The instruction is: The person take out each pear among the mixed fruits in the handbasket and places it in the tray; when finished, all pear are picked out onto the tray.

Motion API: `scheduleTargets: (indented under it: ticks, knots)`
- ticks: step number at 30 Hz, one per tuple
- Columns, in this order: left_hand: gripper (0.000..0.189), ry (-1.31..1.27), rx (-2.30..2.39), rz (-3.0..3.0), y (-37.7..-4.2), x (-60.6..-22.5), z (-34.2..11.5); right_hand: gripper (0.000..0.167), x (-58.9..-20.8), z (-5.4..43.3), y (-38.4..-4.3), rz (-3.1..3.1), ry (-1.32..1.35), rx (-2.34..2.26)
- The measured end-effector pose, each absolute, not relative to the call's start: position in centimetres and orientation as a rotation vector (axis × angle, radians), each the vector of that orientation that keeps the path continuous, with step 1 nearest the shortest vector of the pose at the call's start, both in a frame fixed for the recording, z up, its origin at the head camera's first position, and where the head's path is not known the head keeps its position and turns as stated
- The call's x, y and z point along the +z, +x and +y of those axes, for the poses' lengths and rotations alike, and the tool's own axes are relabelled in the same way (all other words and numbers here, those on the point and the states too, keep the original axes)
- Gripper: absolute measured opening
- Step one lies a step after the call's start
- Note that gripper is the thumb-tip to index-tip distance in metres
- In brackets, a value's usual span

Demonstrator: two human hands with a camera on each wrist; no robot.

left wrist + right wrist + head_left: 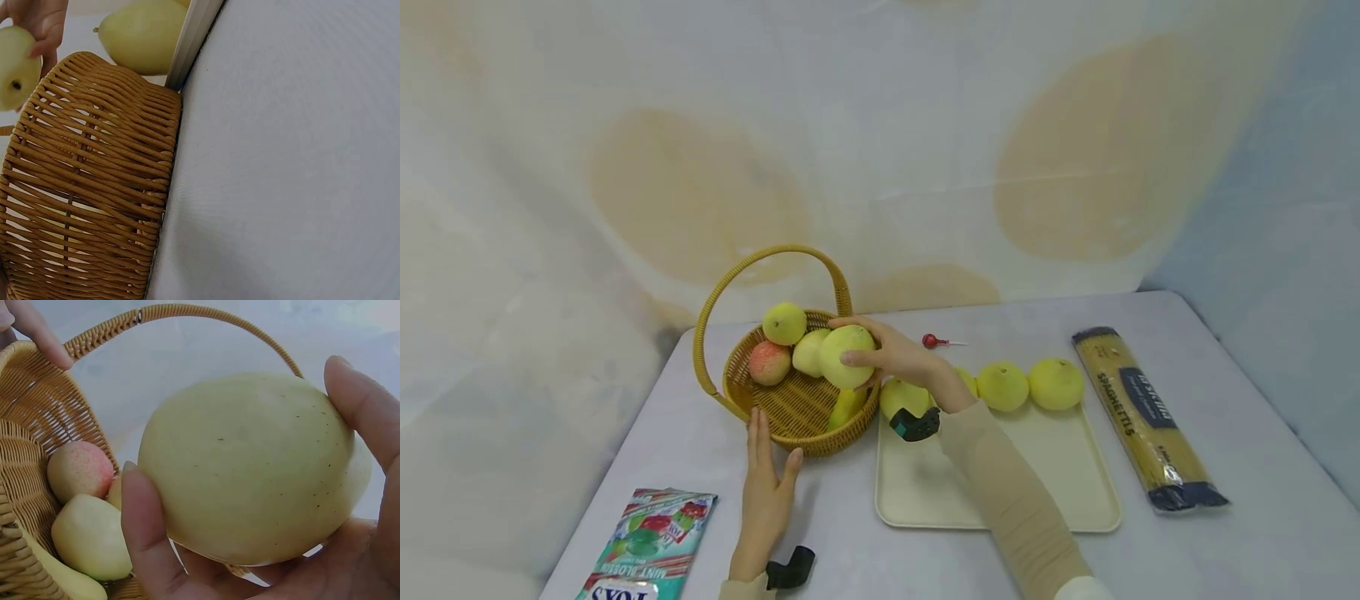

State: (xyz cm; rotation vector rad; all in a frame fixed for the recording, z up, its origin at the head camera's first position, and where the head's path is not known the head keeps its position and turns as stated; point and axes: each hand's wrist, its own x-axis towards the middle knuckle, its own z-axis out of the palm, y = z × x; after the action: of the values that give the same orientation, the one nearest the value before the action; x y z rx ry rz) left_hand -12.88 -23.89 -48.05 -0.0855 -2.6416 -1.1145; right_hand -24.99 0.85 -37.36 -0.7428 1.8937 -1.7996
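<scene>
Head view: right hand (901,352) holds a yellow-green fruit (846,356), grip curled, over the wicker basket (793,407); left hand (767,493), grip straight-fingered, touches the basket.

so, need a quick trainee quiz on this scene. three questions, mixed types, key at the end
1. Which hand is gripping a pale yellow-green fruit at the basket?

2. True or false: the spaghetti pack lies to the right of the tray, not on it.

3. Multiple choice: which of these lies just beyond the tray's far edge?
a) candy bag
b) red lollipop
c) pink fruit

Key:
1. The right hand.
2. True.
3. b
</scene>
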Motion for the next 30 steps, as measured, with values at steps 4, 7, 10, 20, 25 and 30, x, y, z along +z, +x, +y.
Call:
scheduleTargets:
  ticks: [4, 7, 10, 20, 25, 30]
  knots:
    - [0.078, -0.091, -1.133, -2.631, -13.0, -48.1, -23.9, 0.057, -37.5, 1.9, -24.1, 1.921, -0.786, -1.777]
    - [0.079, -0.109, -1.143, -2.627, -13.1, -48.2, -23.9, 0.057, -37.7, 2.6, -23.4, 1.964, -0.777, -1.767]
    - [0.079, -0.117, -1.137, -2.626, -13.1, -48.2, -23.8, 0.056, -38.1, 3.1, -22.7, 1.996, -0.753, -1.743]
    - [0.079, -0.100, -1.136, -2.629, -12.9, -48.1, -23.9, 0.059, -39.5, 4.4, -20.5, 2.012, -0.718, -1.685]
    - [0.079, -0.113, -1.129, -2.622, -13.1, -48.2, -23.9, 0.060, -40.4, 5.2, -19.6, 2.003, -0.712, -1.668]
    - [0.080, -0.108, -1.126, -2.623, -12.9, -48.2, -23.8, 0.061, -41.5, 5.7, -18.9, 1.990, -0.688, -1.654]
